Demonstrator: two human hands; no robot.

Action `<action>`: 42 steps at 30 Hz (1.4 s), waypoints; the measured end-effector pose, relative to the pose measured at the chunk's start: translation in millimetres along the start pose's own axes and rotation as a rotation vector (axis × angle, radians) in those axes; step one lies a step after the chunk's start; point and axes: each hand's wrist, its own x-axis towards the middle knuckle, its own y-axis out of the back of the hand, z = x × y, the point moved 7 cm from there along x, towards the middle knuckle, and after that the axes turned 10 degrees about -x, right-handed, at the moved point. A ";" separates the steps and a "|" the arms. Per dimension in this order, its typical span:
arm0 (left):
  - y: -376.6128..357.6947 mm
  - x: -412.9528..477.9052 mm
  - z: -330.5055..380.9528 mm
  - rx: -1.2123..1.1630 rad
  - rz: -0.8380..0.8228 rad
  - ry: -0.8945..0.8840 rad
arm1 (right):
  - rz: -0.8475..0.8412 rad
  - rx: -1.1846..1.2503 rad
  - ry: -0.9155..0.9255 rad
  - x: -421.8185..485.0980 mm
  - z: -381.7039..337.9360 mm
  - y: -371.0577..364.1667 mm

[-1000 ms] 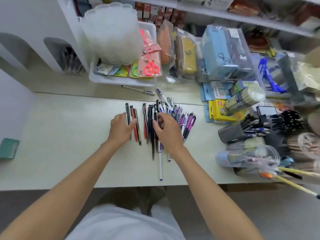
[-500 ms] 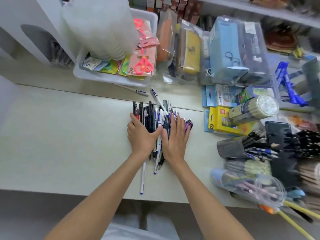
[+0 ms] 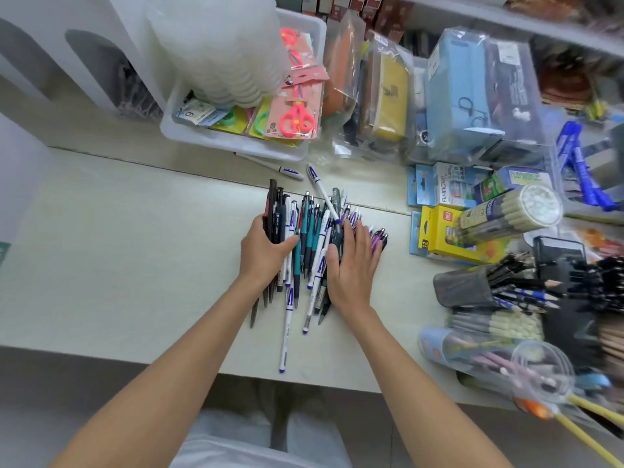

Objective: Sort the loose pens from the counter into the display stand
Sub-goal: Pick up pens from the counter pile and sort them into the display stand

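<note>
**Smooth plastic on a matt counter**

The pens [image 3: 310,238] have smooth plastic barrels, most with a light gloss. Under the pens, the counter [image 3: 118,265] looks matt and even. Behind the pens, the bin [image 3: 236,143] is milky, semi-gloss plastic and the bags [image 3: 385,89] are shiny clear film. Right of the pens, the yellow box [image 3: 442,238] looks like glossy printed card.

A single wide-angle view from the person's head looks forward and steeply down, close over the desk [image 3: 118,265]. The left hand [image 3: 266,251] and right hand [image 3: 354,265] sit mid-frame, with pens [image 3: 312,231] between them and a shelf [image 3: 472,21] beyond.
</note>
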 end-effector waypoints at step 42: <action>173.2 -35.1 116.0 -0.680 -0.149 -0.076 | -0.563 1.527 -0.418 -27.5 -268.8 61.5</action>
